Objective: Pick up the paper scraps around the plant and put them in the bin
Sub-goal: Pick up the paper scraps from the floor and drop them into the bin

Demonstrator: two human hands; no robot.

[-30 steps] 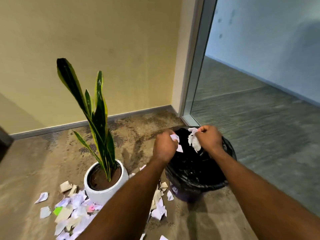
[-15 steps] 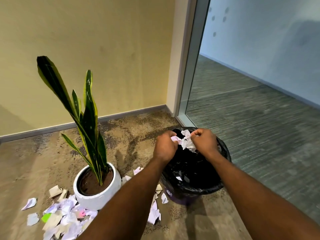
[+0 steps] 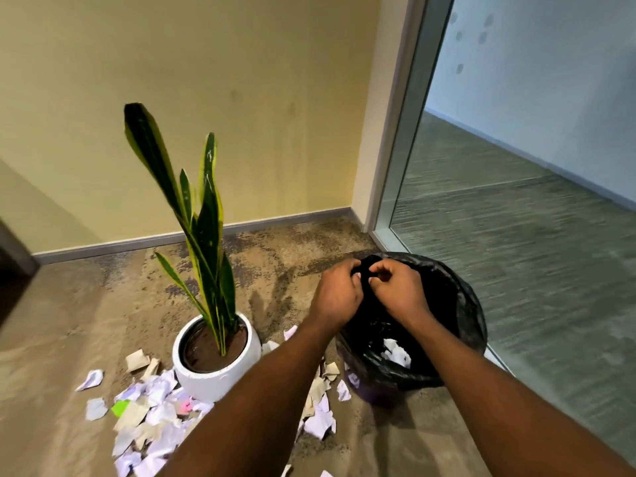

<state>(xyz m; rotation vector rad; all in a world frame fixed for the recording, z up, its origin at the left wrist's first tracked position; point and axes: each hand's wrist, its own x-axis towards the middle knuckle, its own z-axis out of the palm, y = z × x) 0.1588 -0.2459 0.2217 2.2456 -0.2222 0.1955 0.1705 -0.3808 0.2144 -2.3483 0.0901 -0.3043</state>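
**Hands empty over the bin, floor not yet cleared**

Head view: the left hand [image 3: 339, 297] and right hand [image 3: 399, 290] hover together above the black-lined bin [image 3: 471, 304], fingers curled loosely with nothing visibly held. White scraps [image 3: 395, 352] lie inside the liner. Many paper scraps [image 3: 151, 407] lie on the carpet around the white plant pot [image 3: 220, 373]. This looks like a drop-off step; next calls for reaching back down beside the pot.

Carpet [image 3: 86, 321] — pot [image 3: 220, 370], bin [image 3: 471, 325], paper scraps [image 3: 151, 418].
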